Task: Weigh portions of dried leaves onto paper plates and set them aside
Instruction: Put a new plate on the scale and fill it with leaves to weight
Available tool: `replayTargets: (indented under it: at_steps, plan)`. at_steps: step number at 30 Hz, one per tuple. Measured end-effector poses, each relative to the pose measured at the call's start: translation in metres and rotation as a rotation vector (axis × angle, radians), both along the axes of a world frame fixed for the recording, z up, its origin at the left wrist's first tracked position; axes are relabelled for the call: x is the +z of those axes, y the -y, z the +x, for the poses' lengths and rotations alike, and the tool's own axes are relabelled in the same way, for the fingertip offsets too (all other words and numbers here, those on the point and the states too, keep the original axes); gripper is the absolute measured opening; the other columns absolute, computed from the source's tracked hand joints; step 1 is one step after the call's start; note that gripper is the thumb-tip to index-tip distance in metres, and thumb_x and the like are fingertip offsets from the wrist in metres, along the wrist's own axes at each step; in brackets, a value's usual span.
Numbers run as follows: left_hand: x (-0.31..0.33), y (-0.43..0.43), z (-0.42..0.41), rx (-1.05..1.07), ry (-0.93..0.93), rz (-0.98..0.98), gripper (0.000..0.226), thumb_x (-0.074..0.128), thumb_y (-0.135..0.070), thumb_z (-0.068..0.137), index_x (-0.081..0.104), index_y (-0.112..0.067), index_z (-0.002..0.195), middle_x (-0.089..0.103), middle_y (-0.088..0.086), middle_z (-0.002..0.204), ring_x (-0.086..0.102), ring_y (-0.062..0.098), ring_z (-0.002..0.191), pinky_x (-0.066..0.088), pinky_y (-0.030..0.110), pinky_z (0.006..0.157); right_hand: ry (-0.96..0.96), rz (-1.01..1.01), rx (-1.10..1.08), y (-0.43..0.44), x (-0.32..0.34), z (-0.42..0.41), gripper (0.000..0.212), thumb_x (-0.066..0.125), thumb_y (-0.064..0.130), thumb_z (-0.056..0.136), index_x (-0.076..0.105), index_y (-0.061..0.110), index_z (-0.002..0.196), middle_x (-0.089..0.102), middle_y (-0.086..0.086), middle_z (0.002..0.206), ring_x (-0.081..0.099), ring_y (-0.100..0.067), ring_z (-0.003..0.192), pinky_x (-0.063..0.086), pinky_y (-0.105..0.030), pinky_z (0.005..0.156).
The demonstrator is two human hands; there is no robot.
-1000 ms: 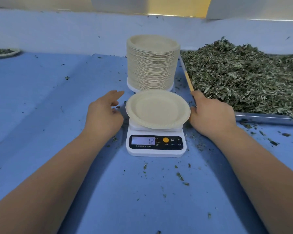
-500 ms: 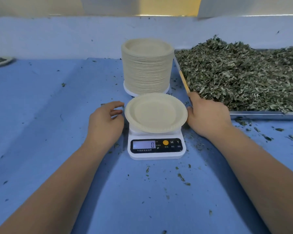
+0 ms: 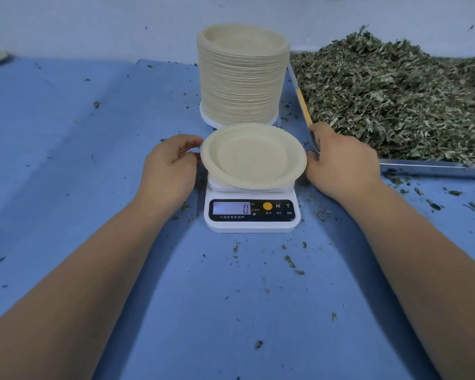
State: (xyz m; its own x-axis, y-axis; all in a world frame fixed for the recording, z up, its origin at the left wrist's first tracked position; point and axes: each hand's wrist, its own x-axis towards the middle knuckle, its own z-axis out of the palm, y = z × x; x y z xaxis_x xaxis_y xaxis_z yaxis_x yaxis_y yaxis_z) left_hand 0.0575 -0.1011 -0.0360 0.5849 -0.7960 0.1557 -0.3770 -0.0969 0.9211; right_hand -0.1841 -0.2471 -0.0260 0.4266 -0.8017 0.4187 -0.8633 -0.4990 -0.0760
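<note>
— where are we with this portion?
— barely begun. our paper plate point(image 3: 252, 156) sits empty on the scale point(image 3: 251, 215), which reads zero.
— our hands?
— left hand point(image 3: 170, 165) is beside the plate's rim, fingers loosely curled, gripping nothing. right hand point(image 3: 340, 163) is at the other rim with its fingers hidden, so we cannot tell.
— what's left?
— scooping dried leaves point(image 3: 395, 100), weighing them, setting the plate aside. the stack point(image 3: 242, 78) suggests many more.
</note>
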Motion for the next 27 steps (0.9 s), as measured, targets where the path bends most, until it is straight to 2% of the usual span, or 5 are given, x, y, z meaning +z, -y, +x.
replayTargets:
  at_steps: [10, 17, 21, 24, 27]
  plan:
    - [0.000, 0.002, -0.003, -0.009, -0.052, -0.033, 0.045, 0.042, 0.004, 0.093, 0.072, -0.022, 0.114, 0.076, -0.016, 0.100, 0.070, -0.002, 0.086, 0.049, 0.007, 0.068, 0.037, 0.016, 0.029, -0.004, 0.004, -0.002, 0.041, 0.053, 0.032, 0.089, 0.052, 0.019, 0.128, 0.065, -0.007, 0.096, 0.045, -0.028, 0.072, 0.035, -0.036, 0.068]
    - [-0.003, 0.004, -0.002, -0.024, -0.094, -0.041, 0.054, 0.038, 0.009, 0.088, 0.073, -0.024, 0.112, 0.077, -0.014, 0.105, 0.072, 0.007, 0.098, 0.058, 0.031, 0.087, 0.026, 0.213, 0.187, -0.006, 0.014, -0.018, 0.066, 0.052, 0.015, 0.090, 0.034, 0.020, 0.153, 0.056, -0.011, 0.138, 0.058, -0.037, 0.100, 0.033, -0.034, 0.077]
    - [-0.003, 0.006, -0.004, -0.020, -0.118, -0.032, 0.057, 0.037, 0.011, 0.083, 0.074, -0.022, 0.111, 0.078, -0.012, 0.103, 0.073, 0.011, 0.100, 0.060, 0.040, 0.091, 0.189, 0.223, 0.165, -0.005, 0.016, -0.014, 0.050, 0.044, 0.022, 0.098, 0.042, 0.021, 0.148, 0.065, -0.001, 0.101, 0.056, -0.023, 0.074, 0.036, -0.032, 0.062]
    - [-0.004, 0.008, -0.003, -0.012, -0.106, -0.021, 0.055, 0.039, 0.006, 0.082, 0.074, -0.024, 0.112, 0.077, -0.012, 0.105, 0.072, 0.011, 0.103, 0.058, 0.044, 0.096, 0.034, 0.162, 0.110, 0.002, 0.016, -0.008, 0.040, 0.036, 0.030, 0.102, 0.047, 0.019, 0.139, 0.056, -0.009, 0.126, 0.052, -0.031, 0.090, 0.037, -0.038, 0.078]
    - [-0.003, 0.010, -0.002, -0.011, -0.106, -0.030, 0.051, 0.041, -0.001, 0.080, 0.073, -0.024, 0.114, 0.076, -0.012, 0.109, 0.070, 0.010, 0.107, 0.057, 0.042, 0.097, -0.041, 0.240, 0.013, 0.019, 0.022, -0.002, 0.039, 0.033, 0.042, 0.103, 0.052, 0.016, 0.125, 0.054, -0.010, 0.120, 0.047, -0.030, 0.093, 0.043, -0.043, 0.083]
